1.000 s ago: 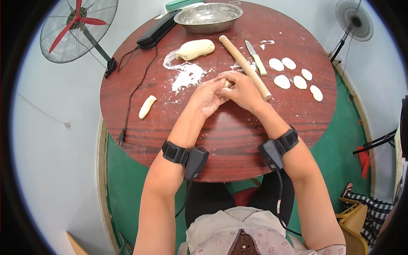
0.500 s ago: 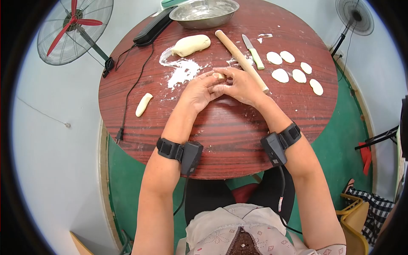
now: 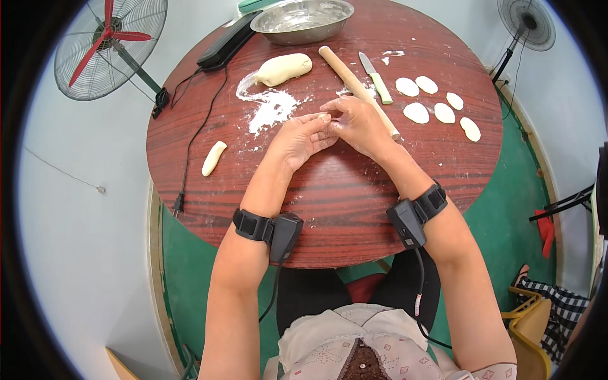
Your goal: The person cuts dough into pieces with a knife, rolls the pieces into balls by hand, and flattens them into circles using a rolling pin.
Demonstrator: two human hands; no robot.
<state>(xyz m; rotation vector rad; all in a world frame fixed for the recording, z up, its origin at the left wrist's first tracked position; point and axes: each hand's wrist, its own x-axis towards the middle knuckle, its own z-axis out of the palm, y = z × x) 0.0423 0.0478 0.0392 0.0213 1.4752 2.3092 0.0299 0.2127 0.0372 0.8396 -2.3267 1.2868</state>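
My left hand (image 3: 301, 140) and my right hand (image 3: 360, 125) meet over the middle of the round table. Both sets of fingers are pinched around a small dough piece (image 3: 327, 117), mostly hidden by the fingertips. The rolling pin (image 3: 348, 77) lies just beyond my right hand, with a green-handled knife (image 3: 378, 83) beside it. White flour (image 3: 271, 109) is spread to the left of the fingers, and a large dough lump (image 3: 284, 69) rests behind it. A short dough strip (image 3: 214, 159) lies at the left.
Several flat dough rounds (image 3: 416, 113) lie on the right of the red-brown table (image 3: 342, 228). A metal bowl (image 3: 303, 23) and a black case (image 3: 229, 43) stand at the back. A black cable (image 3: 201, 136) runs down the left side. Part of a seated person (image 3: 551, 301) shows at lower right.
The fingers of both hands have shifted slightly around the small dough piece, and less of it shows between them. The camera view has moved very slightly.
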